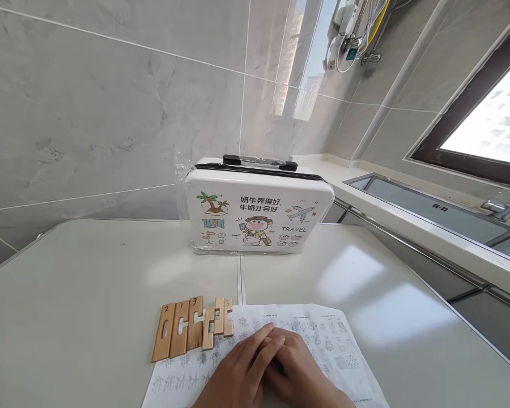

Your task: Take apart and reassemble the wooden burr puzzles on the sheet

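Note:
My left hand (242, 365) and my right hand (297, 362) are folded together at the bottom middle, fingers closed and overlapping. They rest on a printed paper sheet (348, 340) covered with small line drawings. No object shows in either hand; the space under the palms is hidden. Just left of my left hand, several notched wooden puzzle pieces lie side by side, partly on the sheet. The darker, longer ones include a slotted piece (162, 334) marked 2, a notched piece (178, 331) marked 1 and another (194, 331) marked 3. Shorter, paler notched pieces (219, 317) lie beside them.
A white hard case (255, 221) with cartoon prints and a black handle stands upright behind the sheet, partly wrapped in clear plastic. The white table (110, 283) has a seam down its middle. At the right are a counter (425, 209), a sink and a window.

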`<state>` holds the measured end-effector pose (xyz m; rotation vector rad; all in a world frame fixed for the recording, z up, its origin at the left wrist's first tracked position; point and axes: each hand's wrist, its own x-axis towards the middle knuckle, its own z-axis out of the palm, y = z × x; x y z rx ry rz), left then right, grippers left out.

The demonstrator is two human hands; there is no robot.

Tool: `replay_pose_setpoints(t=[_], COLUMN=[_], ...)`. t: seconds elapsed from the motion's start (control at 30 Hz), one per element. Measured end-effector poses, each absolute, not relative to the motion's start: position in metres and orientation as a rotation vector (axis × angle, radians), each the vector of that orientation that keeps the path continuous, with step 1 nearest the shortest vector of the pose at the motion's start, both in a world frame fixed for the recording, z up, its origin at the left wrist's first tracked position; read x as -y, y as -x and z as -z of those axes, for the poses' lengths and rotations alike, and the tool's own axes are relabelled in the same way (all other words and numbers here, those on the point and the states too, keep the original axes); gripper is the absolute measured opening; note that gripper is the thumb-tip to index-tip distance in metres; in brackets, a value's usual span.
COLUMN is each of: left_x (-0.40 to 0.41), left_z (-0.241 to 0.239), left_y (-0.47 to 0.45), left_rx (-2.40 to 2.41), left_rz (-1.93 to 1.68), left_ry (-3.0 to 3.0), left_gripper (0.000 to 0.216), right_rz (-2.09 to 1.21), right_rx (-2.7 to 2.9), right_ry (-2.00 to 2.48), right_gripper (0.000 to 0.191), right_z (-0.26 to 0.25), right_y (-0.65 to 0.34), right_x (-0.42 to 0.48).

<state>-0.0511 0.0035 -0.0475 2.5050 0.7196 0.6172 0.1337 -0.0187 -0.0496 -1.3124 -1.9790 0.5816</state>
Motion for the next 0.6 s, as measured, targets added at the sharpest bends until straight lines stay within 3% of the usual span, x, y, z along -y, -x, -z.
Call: replay_pose_setpoints(t=[0.6], left_x=[-0.0022], left_z=[0.0452], left_y=[0.0510], left_rx=[-0.732], left_rz=[-0.623], left_ry=[-2.485], left_gripper=[0.093], right_rz=[-0.602], right_rx=[1.968], right_ry=[1.315], right_gripper=[0.019], right_z=[0.0504], right_y=[-0.1337], right_x=[0.0192])
